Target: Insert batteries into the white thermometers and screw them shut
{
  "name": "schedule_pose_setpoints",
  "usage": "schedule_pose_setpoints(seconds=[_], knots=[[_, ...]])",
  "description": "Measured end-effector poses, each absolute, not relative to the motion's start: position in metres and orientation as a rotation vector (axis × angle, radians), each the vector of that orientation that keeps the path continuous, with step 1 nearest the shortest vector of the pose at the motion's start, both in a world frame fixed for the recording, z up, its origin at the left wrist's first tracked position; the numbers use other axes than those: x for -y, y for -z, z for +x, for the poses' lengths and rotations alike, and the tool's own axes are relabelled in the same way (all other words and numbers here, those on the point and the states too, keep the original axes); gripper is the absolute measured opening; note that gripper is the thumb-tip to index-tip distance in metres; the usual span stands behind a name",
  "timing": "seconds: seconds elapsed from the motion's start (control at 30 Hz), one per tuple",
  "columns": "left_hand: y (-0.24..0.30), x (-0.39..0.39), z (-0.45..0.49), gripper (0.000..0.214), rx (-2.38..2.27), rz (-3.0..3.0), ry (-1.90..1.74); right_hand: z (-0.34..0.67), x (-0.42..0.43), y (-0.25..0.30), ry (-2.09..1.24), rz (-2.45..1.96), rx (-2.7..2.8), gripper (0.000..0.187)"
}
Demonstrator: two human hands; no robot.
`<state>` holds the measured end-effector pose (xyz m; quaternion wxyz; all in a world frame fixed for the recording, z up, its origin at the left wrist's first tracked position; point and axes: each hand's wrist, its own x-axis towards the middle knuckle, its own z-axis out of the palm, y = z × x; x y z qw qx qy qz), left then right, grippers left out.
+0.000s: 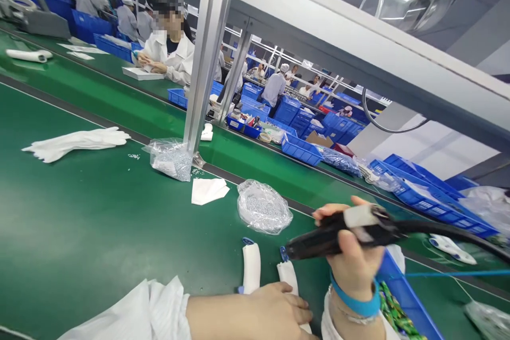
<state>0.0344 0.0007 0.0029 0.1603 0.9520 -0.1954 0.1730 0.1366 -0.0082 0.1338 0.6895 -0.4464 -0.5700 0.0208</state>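
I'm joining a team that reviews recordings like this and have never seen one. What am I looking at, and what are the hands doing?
There is no robot here: these are a person's bare hands, seen in one picture from a camera worn on that person's head, looking forward and down.

The right hand grips a black tool with a cable. The left hand lies over one curved white piece. The tool's tip is close to that piece's blue end; blur hides whether they touch. A second white piece lies alongside.

Also on the green work surface are a clear bag, another bag and what look like white gloves. Beyond, other people work among blue bins.
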Motion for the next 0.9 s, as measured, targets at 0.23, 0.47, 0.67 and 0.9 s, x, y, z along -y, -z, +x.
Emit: schedule_pose_setpoints(seconds=[0.23, 0.47, 0.67, 0.9], knots=[[0.000, -0.072, 0.054, 0.016, -0.532, 2.605, -0.658, 0.148, 0.011, -0.167, 0.543, -0.816, 0.749, 0.038], [0.009, -0.151, 0.064, 0.013, -0.896, 2.570, -0.684, 0.165, 0.013, -0.154, 0.441, -0.834, 0.720, 0.046], [0.010, -0.142, 0.062, 0.017, -0.887, 2.519, -0.790, 0.164, 0.009, -0.152, 0.392, -0.783, 0.775, 0.052], [0.003, -0.141, 0.058, 0.012, -0.870, 2.474, -0.901, 0.156, 0.006, -0.152, 0.302, -0.770, 0.815, 0.050]])
